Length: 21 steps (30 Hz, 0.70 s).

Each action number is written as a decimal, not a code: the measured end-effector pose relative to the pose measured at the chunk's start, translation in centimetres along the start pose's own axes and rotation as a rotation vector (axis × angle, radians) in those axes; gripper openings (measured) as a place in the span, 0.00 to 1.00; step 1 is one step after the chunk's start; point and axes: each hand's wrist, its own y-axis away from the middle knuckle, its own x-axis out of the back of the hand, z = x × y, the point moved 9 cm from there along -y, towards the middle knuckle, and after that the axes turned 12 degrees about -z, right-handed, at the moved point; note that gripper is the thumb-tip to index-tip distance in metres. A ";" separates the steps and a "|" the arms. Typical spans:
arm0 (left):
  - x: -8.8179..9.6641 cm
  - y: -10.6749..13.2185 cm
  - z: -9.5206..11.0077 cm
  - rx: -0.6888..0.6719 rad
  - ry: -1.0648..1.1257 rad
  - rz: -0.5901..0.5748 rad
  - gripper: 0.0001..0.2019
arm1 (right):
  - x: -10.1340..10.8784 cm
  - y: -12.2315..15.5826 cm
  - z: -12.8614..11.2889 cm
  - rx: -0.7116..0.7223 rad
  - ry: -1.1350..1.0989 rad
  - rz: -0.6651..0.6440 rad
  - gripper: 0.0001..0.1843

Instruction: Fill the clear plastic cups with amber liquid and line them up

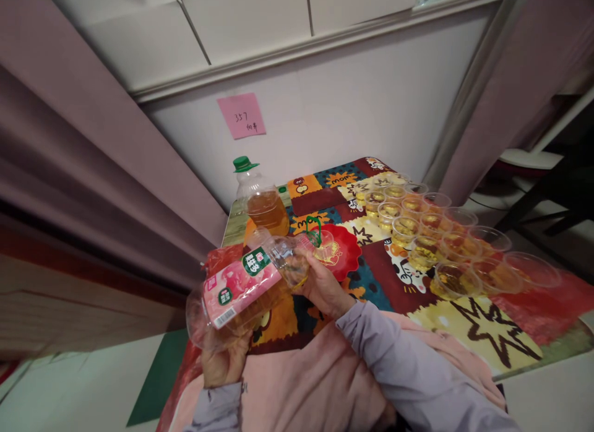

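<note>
A large clear plastic bottle (245, 289) with a pink label lies tilted in both hands, its neck toward the right. Amber liquid shows inside it, and a green loop handle (314, 229) is at its neck. My right hand (325, 286) grips the bottle near its shoulder. Under the base end, my left hand (227, 358) is curled against the bottle, its fingers partly hidden. Beyond the neck, a red scalloped plate (348, 259) sits on the patterned tablecloth. To the right stand several clear plastic cups (424, 252) in rows, with yellowish liquid in many of them.
A second bottle (266, 209) with a green cap (244, 164) stands upright at the back left of the table. The patterned tablecloth (315, 201) covers the tabletop. A wall with a pink paper note (242, 116) is behind it. Curtains (139, 110) hang at both sides.
</note>
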 end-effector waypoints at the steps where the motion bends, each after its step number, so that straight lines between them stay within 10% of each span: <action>1: -0.1 0.0 -0.1 0.005 -0.014 0.008 0.28 | 0.0 0.0 0.0 0.001 0.003 0.002 0.18; 21: -1.2 -0.2 -0.3 -0.016 0.006 -0.021 0.28 | 0.7 -0.1 0.3 -0.018 0.015 0.022 0.19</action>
